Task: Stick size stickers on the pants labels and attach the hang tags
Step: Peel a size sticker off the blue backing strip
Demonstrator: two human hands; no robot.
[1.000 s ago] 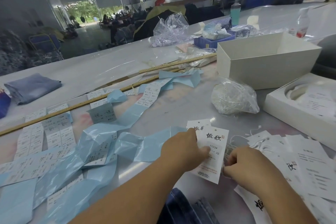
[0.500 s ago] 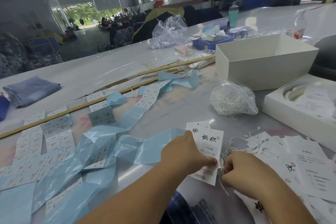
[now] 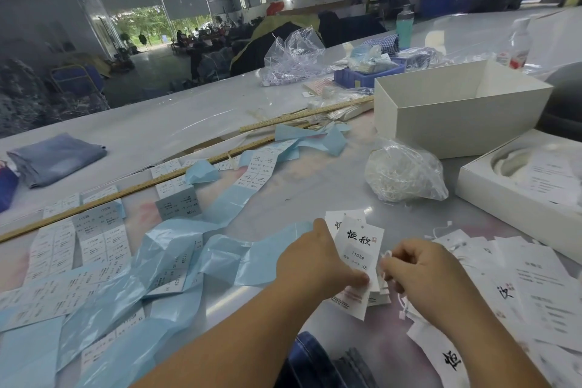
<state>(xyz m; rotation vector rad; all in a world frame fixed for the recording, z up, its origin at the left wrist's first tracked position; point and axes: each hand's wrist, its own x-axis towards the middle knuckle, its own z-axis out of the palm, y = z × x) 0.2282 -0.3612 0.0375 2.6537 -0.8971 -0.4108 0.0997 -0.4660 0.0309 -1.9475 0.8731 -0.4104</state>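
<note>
Change: the hang tag (image 3: 359,257) sits a little more upright than a second ago.
Left hand (image 3: 310,264): pinches the tag — its left edge.
Right hand (image 3: 422,274): pinches white string (image 3: 401,302) just beside it.

Left grip (image 3: 318,264), right grip (image 3: 423,271) pinched.

Hands: two, left hand (image 3: 318,264) and right hand (image 3: 422,271)
Hang tags between the hands: a small stack (image 3: 359,258), exact number cannot be told
Loose hang tags at the tabletop's right edge: a spread pile (image 3: 529,280), too many to count
White boxes: two, open box (image 3: 453,123) and shallow box (image 3: 491,186)
Wooden rulers: two, long ruler (image 3: 132,187) and far ruler (image 3: 302,115)
Bags of white string: one (image 3: 403,173)
Folded denim pieces on the far left: one (image 3: 53,157)
Bottles: two, teal bottle (image 3: 404,25) and clear bottle (image 3: 518,44)
Blue sticker strips: several, tangled (image 3: 176,261), uncountable
</note>
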